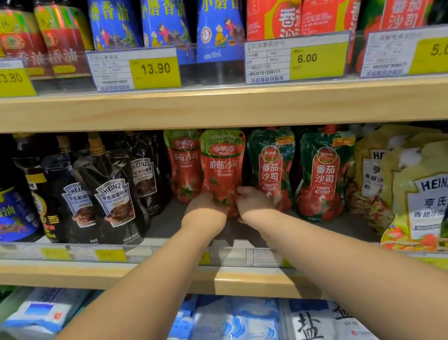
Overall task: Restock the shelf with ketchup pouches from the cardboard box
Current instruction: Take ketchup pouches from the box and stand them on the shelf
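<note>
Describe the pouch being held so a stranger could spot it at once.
Look at the middle wooden shelf, between the black Heinz pouches and the green ketchup pouches. The held pouch stands in front there, both hands gripping its base. Unlike the green ones, it is red with a green top and no spout showing.
</note>
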